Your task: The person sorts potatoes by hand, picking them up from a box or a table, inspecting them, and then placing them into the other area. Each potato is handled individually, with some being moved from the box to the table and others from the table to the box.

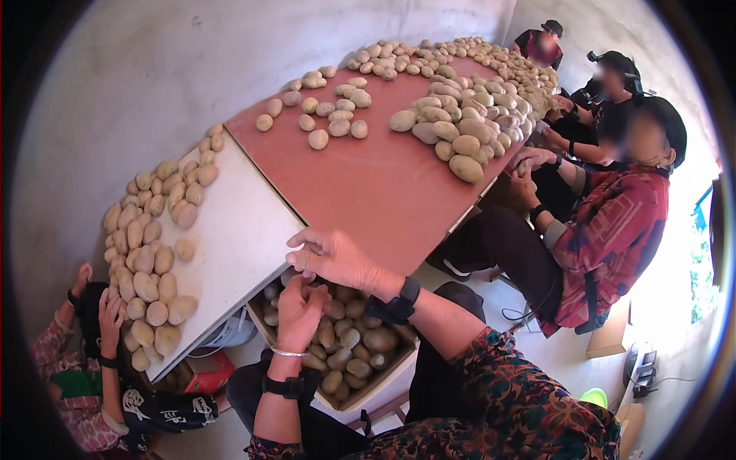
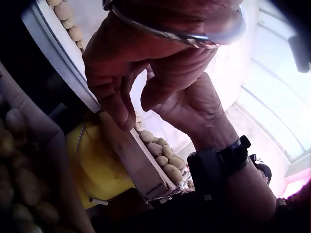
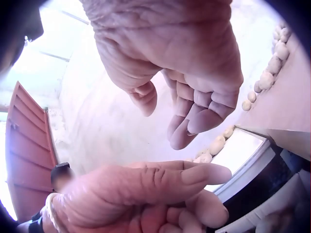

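Both hands are raised close together over a box of potatoes (image 1: 356,345), and neither shows anything in its grip. The left hand (image 1: 299,310), with a bangle at its wrist, has its fingers loosely bent; in the left wrist view this hand (image 2: 146,63) hangs with a gap between thumb and fingers. Just above it in the head view is the right hand (image 1: 337,257), its fingers pointing left near the table corner. The right wrist view shows the right hand (image 3: 170,58) with relaxed, bent fingers, facing the left hand (image 3: 141,194). Whether the fingertips touch is unclear.
Potatoes lie piled on the white table section (image 1: 238,215) and on the red tabletop (image 1: 353,184). Several people sit around the table, one in a red shirt (image 1: 613,238) at the right. A yellow container (image 2: 97,160) is beside the box.
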`<state>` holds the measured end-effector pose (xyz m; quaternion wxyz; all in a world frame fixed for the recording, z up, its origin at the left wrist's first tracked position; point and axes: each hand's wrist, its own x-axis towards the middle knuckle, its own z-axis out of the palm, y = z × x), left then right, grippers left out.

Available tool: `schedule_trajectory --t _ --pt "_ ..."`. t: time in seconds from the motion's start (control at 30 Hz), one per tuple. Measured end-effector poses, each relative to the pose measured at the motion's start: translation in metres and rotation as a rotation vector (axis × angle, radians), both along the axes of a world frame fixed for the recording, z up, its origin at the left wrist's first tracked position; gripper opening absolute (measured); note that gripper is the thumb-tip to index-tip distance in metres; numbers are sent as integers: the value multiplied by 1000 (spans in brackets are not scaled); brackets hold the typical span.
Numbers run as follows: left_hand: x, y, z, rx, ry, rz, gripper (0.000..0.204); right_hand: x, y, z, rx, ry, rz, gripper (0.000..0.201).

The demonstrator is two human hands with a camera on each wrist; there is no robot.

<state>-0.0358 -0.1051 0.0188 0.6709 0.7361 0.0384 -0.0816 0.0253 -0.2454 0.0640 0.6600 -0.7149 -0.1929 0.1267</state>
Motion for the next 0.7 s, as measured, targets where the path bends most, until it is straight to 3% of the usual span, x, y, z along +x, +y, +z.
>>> schedule_trajectory --t 0.13,0.33,0.7 --pt "0 1 0 7 -104 -14 26 2 1 -8 -86 -38 46 35" --pt "1 4 2 -84 -30 5 27 1 1 -6 -261 -126 99 34" --pt "-3 20 -1 -135 74 46 28 2 6 -6 -126 32 90 33"
